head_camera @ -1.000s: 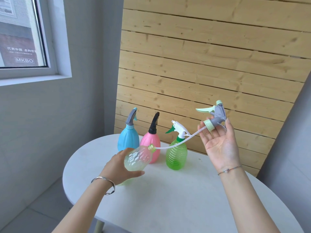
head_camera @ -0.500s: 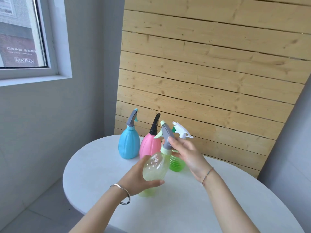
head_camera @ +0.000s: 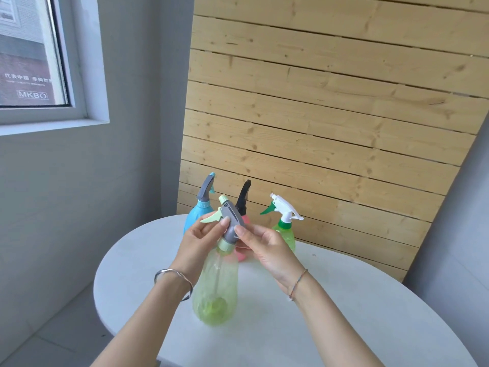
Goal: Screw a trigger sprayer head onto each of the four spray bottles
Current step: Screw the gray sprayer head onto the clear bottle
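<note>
A pale green translucent bottle (head_camera: 215,290) stands upright on the white table (head_camera: 330,300). A grey sprayer head (head_camera: 230,219) with a light green trigger and collar sits on its neck, and its tube runs down inside. My left hand (head_camera: 198,242) grips the neck and touches the head from the left. My right hand (head_camera: 267,247) pinches the head from the right. Behind stand a blue bottle (head_camera: 197,218), a pink bottle (head_camera: 242,223) with a black head, and a bright green bottle (head_camera: 285,231) with a white head.
A slatted wooden panel (head_camera: 330,115) leans against the wall behind the table. A window (head_camera: 31,54) is at the upper left. The table's rounded edge drops off to grey floor at the left.
The bottle has been tipped upright onto the table. My left hand moved up from the body to the neck, and the head's collar now sits on the neck.
</note>
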### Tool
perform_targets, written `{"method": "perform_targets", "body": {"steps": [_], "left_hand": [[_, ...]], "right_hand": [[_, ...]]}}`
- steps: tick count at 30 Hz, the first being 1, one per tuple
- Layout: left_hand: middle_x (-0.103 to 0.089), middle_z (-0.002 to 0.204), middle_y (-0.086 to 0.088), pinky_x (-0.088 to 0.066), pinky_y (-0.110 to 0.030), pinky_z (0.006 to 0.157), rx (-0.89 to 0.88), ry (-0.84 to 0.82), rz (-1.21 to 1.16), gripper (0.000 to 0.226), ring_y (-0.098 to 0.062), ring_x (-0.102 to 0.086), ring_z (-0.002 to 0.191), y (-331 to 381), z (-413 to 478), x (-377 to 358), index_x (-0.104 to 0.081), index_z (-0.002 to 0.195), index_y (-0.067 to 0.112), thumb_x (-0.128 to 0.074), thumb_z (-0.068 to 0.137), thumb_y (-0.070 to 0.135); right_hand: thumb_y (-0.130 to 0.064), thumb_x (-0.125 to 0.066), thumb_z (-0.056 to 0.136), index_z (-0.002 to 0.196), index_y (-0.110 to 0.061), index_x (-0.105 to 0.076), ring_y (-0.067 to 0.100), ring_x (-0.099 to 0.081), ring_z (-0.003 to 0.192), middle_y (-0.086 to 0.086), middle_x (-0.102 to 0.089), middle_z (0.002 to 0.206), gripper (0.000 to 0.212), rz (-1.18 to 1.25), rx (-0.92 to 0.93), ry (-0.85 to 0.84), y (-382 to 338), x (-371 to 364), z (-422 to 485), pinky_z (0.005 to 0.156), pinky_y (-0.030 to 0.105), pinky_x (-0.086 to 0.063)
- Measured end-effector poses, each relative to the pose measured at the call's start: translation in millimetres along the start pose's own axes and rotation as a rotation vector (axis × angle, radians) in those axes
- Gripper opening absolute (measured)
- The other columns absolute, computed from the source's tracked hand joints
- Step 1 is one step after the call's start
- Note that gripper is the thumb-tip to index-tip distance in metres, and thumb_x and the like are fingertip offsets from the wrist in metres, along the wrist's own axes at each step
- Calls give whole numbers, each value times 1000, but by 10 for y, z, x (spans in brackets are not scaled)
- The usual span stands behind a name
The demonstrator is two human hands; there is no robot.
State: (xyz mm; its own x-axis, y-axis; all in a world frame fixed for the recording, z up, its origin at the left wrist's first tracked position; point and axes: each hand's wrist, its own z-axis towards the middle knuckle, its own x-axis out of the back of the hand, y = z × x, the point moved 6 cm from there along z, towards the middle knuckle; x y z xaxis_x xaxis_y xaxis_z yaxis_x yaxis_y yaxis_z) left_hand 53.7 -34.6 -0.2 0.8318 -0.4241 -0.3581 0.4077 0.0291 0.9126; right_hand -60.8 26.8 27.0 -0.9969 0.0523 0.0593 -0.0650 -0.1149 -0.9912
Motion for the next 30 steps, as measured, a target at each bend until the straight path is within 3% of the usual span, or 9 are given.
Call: {"method": "perform_targets", "body": {"steps": [4, 10, 16, 19, 21, 22, 24, 26, 30], "left_hand": [[-76, 79, -5, -55, -26, 66, 17, -12, -98, 49, -15, -70, 71, -23, 68, 62, -62, 105, 11, -77, 63, 31], [-75, 82, -6, -58, -26, 63, 42, -51, -175, 45, -17, -71, 70, -4, 62, 18, -57, 112, 6, -69, 72, 24], [-65, 107, -16, -50, -35, 93, 54, -86, -185, 38, -24, -63, 96, 17, 51, 37, -51, 110, 11, -66, 76, 22], [-72, 96, -7, -55, -25, 85, 39, -63, -173, 34, -16, -68, 87, 34, 54, 72, -54, 100, 11, -69, 72, 23], [-71, 97, -6, -54, -25, 85, 31, -45, -121, 35, -16, -67, 87, 42, 55, 104, -53, 92, 12, -72, 68, 28], [-72, 98, -6, -54, -25, 86, 29, -41, -103, 33, -17, -67, 88, 43, 56, 119, -53, 88, 14, -73, 67, 30], [-71, 100, -7, -53, -26, 88, 26, -43, -89, 29, -18, -66, 91, 43, 60, 130, -52, 81, 16, -73, 67, 31], [-70, 103, -9, -50, -29, 93, 20, -46, -89, 28, -20, -65, 94, 41, 59, 143, -52, 81, 16, -73, 68, 30], [-66, 107, -14, -44, -34, 101, 20, -43, -92, 28, -21, -66, 96, 31, 73, 170, -51, 80, 16, -74, 70, 28]], "right_hand": [[-33, -60, 83, 105, -11, -69, 2, -66, 80, -1, -70, 94, 32, -29, 8, 23, 27, 9, 24, 80, 19, -51], [-50, -65, 65, 96, -11, -72, 9, -62, 84, 0, -69, 90, 51, -37, 45, 83, 12, 37, 33, 82, 24, -50], [-55, -71, 64, 95, -16, -70, 7, -63, 81, -5, -72, 88, 50, -16, 51, 54, -30, 74, 33, 77, 19, -48], [-40, -81, 66, 87, -23, -60, 12, -59, 86, -5, -63, 93, 34, -84, 195, 398, -62, 562, 63, 79, 24, -45], [-28, -82, 67, 104, -26, -50, 17, -50, 104, 2, -49, 119, 49, -212, 165, 666, 66, 952, 50, 87, 29, -41], [-26, -82, 67, 117, -27, -44, 15, -43, 114, 2, -40, 132, 63, -266, 106, 680, 181, 1074, 81, 92, 28, -37], [-24, -82, 67, 139, -26, -24, 12, -34, 124, -2, -27, 146, 92, -327, -70, 553, 493, 1183, 201, 96, 26, -29], [-22, -82, 67, 144, -26, -12, 16, -40, 125, 1, -35, 145, 104, -307, -207, 420, 768, 1198, 301, 96, 27, -31], [-12, -79, 68, 120, -30, -36, 23, -52, 116, 2, -55, 119, 70, -297, -197, 370, 960, 1193, 419, 87, 30, -39]]}}
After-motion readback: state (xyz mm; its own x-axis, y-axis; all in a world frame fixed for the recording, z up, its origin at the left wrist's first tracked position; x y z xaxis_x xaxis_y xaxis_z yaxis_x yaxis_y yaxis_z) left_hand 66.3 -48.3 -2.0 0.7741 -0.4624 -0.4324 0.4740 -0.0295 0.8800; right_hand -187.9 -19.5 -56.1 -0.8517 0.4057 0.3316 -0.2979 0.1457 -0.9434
